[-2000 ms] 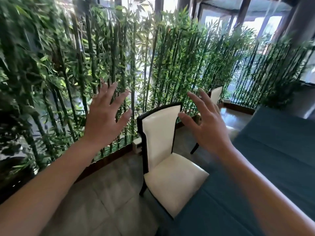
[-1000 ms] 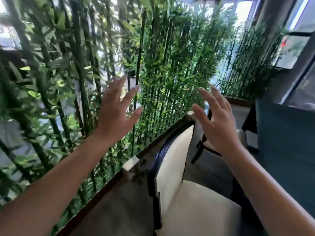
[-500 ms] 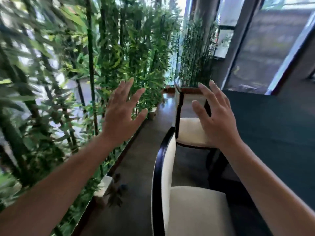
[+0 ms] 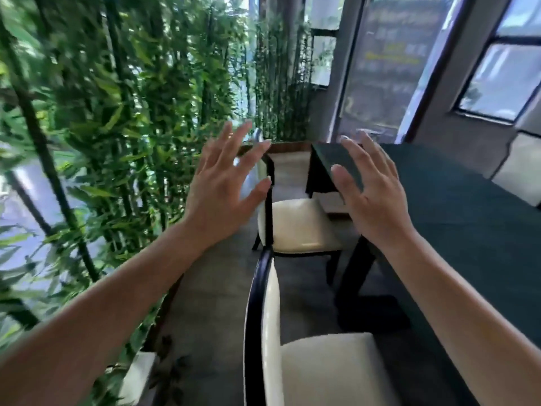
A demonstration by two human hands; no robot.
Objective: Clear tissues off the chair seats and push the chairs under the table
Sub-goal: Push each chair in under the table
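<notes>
Two cream-cushioned chairs with black frames stand beside a table covered in dark green cloth (image 4: 456, 206). The near chair (image 4: 328, 367) is at the bottom centre, its back seen edge-on. The far chair (image 4: 295, 227) stands ahead, its seat partly under the table edge. No tissue shows on either seat. My left hand (image 4: 225, 186) and my right hand (image 4: 371, 189) are raised in the air with fingers spread, holding nothing, above and short of the far chair.
A dense screen of bamboo plants (image 4: 123, 118) lines the left side, with a low planter edge (image 4: 137, 373) along the floor. A grey floor aisle (image 4: 210, 294) runs between plants and chairs. Windows and a grey wall (image 4: 456, 106) stand behind the table.
The view has swung right along the aisle, bringing the far chair and table into view. Both hands stay raised and spread.
</notes>
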